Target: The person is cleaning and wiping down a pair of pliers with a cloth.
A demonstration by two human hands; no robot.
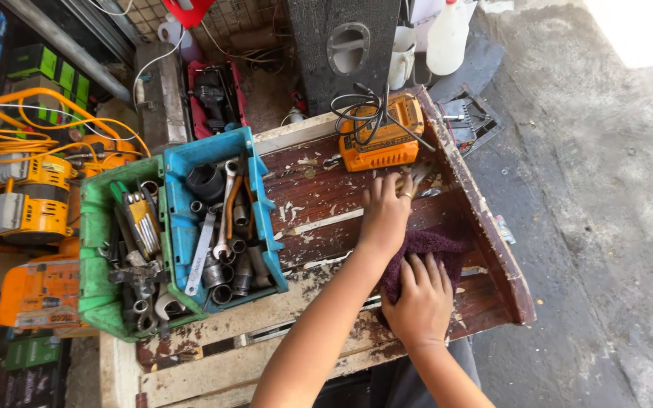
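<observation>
Your right hand (419, 304) fingers are lying spread flat, pressing the dark maroon cloth (434, 253) onto the worn, paint-flaked wooden bench (319, 204). Your left hand (384, 213) is reaching farther, fingertips curling around a small metal part (420, 175) just near the orange battery charger (379, 136). The blue plastic tray of sockets and wrenches (221, 219) is sitting to the left.

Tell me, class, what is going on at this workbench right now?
A person leans over a worn wooden bench with peeling paint. The right hand presses flat on a dark red cloth. The left hand reaches forward to a small metal tool lying just in front of an orange battery charger. To the left sit a blue tray of sockets and wrenches and a green tray of more tools.
</observation>
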